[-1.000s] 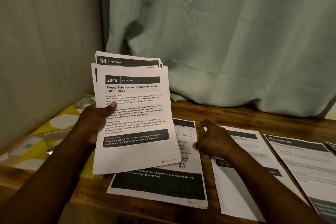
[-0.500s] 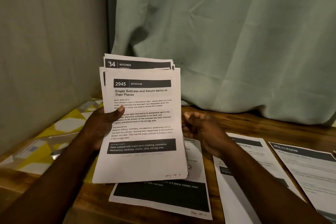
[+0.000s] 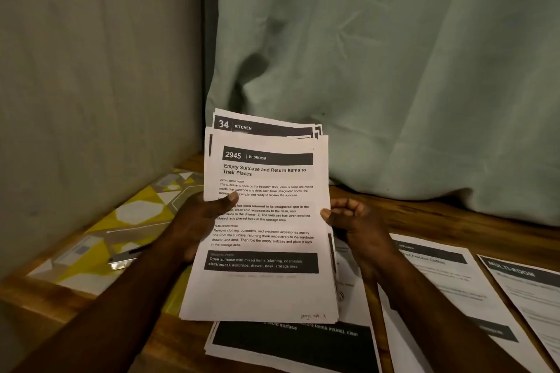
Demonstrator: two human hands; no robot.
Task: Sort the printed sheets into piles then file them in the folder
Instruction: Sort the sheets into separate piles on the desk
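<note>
My left hand [image 3: 197, 218] holds up a stack of printed sheets [image 3: 266, 288], thumb pressed on the front page headed "2945 BEDROOM". A sheet headed "34 KITCHEN" [image 3: 260, 126] sticks out behind the top. My right hand [image 3: 354, 221] is at the stack's right edge, fingers curled and thumb pinching the top sheet's edge. On the wooden table [image 3: 424, 215] lie a pile under the held stack [image 3: 291, 342], a kitchen sheet [image 3: 448, 281] and a "MULTI-ROOM" sheet [image 3: 530, 297]. A yellow patterned folder [image 3: 136, 215] lies flat at the left.
A pale green curtain [image 3: 394, 85] hangs behind the table and bunches on its back edge. A grey wall [image 3: 91, 85] closes the left side. A metal clip [image 3: 119, 262] rests on the folder near the table's front left.
My right hand lifted off the sheets on the table and came up to the right edge of the held stack. The stack stayed in my left hand.
</note>
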